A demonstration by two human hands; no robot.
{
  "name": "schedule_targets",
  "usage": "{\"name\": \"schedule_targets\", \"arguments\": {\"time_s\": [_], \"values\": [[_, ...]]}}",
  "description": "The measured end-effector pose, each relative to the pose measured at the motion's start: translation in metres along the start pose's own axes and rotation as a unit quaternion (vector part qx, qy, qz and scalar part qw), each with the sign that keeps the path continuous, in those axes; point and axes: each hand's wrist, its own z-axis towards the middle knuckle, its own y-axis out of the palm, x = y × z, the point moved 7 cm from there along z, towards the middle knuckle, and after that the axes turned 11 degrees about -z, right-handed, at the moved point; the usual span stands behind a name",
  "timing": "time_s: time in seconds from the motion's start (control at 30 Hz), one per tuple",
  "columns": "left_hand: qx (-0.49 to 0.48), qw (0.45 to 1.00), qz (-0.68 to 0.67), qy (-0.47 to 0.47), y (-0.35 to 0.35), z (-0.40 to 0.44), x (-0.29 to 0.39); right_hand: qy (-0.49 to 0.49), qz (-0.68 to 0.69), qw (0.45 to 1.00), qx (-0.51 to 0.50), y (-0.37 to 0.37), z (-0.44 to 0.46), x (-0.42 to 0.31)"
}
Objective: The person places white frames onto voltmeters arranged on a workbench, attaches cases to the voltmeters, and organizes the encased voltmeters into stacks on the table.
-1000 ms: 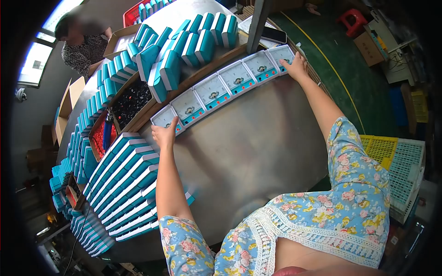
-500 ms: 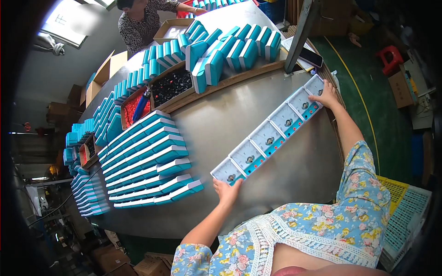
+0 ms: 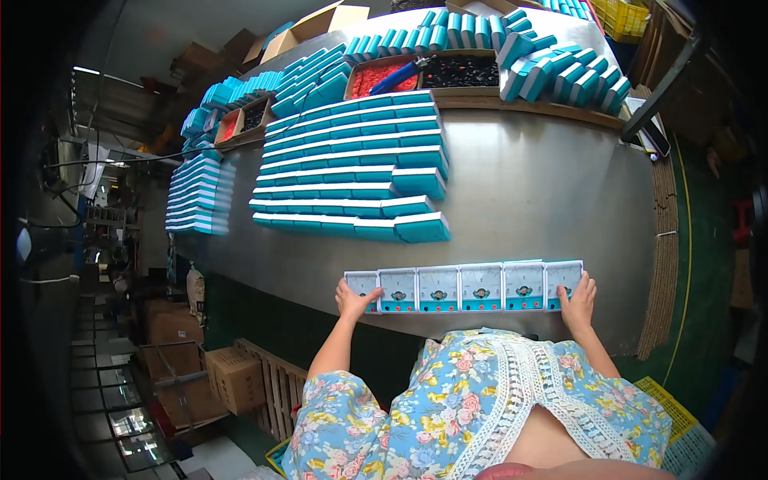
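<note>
A row of several teal-and-white analog meters [image 3: 438, 286] lies side by side near the front edge of the metal table, dials facing up. Red and black terminals show along their teal lower strips. My left hand [image 3: 358, 301] grips the left end of the row, with its thumb over the face of the end meter. At the opposite end, my right hand [image 3: 578, 302] clasps the last meter, thumb on top and fingers around the outer side. Between them the row is straight and pressed together.
Stacked rows of teal-and-white meters [image 3: 344, 172] stand left of centre. Behind them, a box of red parts [image 3: 368, 78] carries a blue electric screwdriver [image 3: 398, 78], beside a box of black parts [image 3: 460, 72]. More meters [image 3: 572, 80] stand behind a wooden strip; a metal post [image 3: 660, 88] rises at right.
The row of meters has moved from a slant at the table's right side to lie parallel to the front edge. Both hands still hold its ends. My view has turned left.
</note>
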Motion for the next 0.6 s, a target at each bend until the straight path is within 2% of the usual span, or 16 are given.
{"name": "schedule_targets", "arguments": {"time_s": [0.03,0.13,0.23,0.27,0.4,0.5,0.53,0.6], "values": [[-0.006,1.0,-0.004,-0.001,-0.008,0.011,-0.006,-0.006,0.006,1.0,0.008,0.007,-0.008,-0.008],[-0.022,0.999,-0.008,-0.022,-0.011,0.018,-0.001,0.046,-0.027,0.997,-0.055,-0.004,0.004,-0.017],[-0.009,1.0,-0.007,-0.025,-0.01,0.009,-0.001,0.152,0.022,0.987,-0.037,0.018,0.007,-0.019],[-0.005,1.0,-0.005,-0.025,-0.009,0.006,0.0,0.159,-0.047,0.985,-0.046,0.011,0.0,-0.035],[-0.002,1.0,-0.004,-0.015,-0.011,0.01,-0.004,0.146,-0.068,0.986,-0.053,-0.011,-0.004,-0.05],[-0.018,0.999,-0.017,-0.031,-0.018,0.019,-0.016,0.18,-0.068,0.978,-0.077,-0.019,0.007,-0.021],[0.014,1.0,-0.007,-0.011,-0.017,0.017,-0.015,0.158,-0.081,0.982,-0.067,-0.009,0.008,-0.027],[0.0,1.0,0.0,-0.022,-0.015,0.009,0.008,0.113,-0.109,0.986,-0.053,0.015,0.002,-0.038]]}}
